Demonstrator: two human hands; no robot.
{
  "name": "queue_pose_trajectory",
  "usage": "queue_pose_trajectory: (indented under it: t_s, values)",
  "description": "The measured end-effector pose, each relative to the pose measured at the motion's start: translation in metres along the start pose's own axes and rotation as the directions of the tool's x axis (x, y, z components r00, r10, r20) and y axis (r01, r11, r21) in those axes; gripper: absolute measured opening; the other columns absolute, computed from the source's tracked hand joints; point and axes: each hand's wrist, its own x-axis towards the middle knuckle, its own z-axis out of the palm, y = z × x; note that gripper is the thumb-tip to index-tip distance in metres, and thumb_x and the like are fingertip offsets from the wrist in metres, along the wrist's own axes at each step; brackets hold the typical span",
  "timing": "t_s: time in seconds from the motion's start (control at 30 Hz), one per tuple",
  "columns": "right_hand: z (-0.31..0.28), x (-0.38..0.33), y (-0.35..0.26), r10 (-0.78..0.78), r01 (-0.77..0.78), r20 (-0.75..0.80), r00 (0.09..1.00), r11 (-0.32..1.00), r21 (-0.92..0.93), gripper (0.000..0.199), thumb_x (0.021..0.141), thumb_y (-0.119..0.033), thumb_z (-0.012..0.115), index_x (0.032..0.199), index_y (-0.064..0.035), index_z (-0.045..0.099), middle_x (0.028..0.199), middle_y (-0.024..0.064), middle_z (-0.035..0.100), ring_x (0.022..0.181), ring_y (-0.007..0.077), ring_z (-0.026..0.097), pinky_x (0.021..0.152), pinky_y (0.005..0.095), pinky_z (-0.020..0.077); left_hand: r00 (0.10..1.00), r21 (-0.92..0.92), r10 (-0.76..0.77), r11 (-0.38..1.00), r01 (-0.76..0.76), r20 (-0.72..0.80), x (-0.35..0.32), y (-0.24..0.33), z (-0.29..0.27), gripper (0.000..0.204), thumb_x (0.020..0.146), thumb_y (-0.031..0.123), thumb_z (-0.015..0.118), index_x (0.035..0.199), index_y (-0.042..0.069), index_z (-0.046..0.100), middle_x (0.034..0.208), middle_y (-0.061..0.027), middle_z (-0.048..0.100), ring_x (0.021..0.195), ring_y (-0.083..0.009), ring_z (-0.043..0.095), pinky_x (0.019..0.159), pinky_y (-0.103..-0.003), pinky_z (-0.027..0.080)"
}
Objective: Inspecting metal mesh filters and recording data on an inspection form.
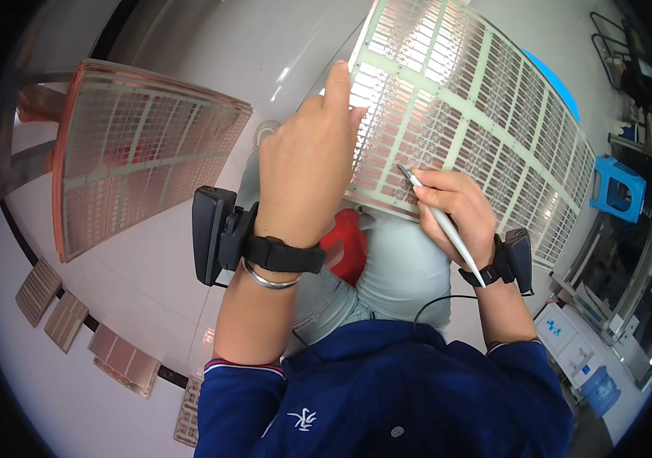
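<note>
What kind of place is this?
Probably a factory floor for circuit boards. The left hand steadies a big panel, the right hand works it with a pen tool, and another panel stands nearby.

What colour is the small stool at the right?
Blue: the plastic stool shows clearly in the head view.

Floor (pixel 188 46): pale, glossy, with light glare.
Stool (pixel 618 188): blue plastic, at the right.
Water bottle (pixel 601 389): blue, lower right.
Spare panels (pixel 51 301): small, lying on the floor at the left.
</note>
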Motion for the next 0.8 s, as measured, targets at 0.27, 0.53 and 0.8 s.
queue_pose_trajectory:
  t_s: [0.27,0.53,0.8]
  values:
    - [-0.0014,0.0018,-0.0014,-0.001,0.001,-0.002,1.000,1.000,0.000,0.027,0.061,0.009,0.070,0.083,-0.0015,0.060,0.090,0.0119,0.063,0.077,0.0260,0.063,0.067,0.0322,0.0523,1.000,-0.007,-0.003,1.000,0.003,0.006,0.0007,0.0007,-0.0012,0.038,0.086,0.020,0.055,0.118,0.002,0.042,0.069,-0.0126,0.060,0.059,-0.0290,0.061,0.050,-0.037,0.047]
    - [0.0007,-0.0011,-0.0002,-0.038,0.038,-0.004,0.999,0.999,-0.027,0.028,0.062,0.010,0.070,0.086,0.0007,0.061,0.091,0.0139,0.062,0.079,0.0268,0.063,0.066,0.0325,0.0522,1.000,0.008,-0.001,1.000,0.001,-0.001,0.0005,0.0016,0.0001,0.037,0.087,0.020,0.053,0.117,0.002,0.042,0.071,-0.0129,0.061,0.061,-0.0291,0.061,0.049,-0.037,0.048]
    - [-0.0001,-0.0018,0.0015,-0.016,0.016,0.005,1.000,1.000,-0.008,0.029,0.062,0.007,0.071,0.089,-0.0005,0.063,0.093,0.0142,0.062,0.080,0.0282,0.063,0.067,0.0326,0.0525,1.000,0.008,-0.004,1.000,0.004,0.008,0.0000,0.0014,-0.0016,0.038,0.087,0.020,0.054,0.118,0.003,0.041,0.071,-0.0122,0.061,0.061,-0.0291,0.062,0.050,-0.037,0.048]
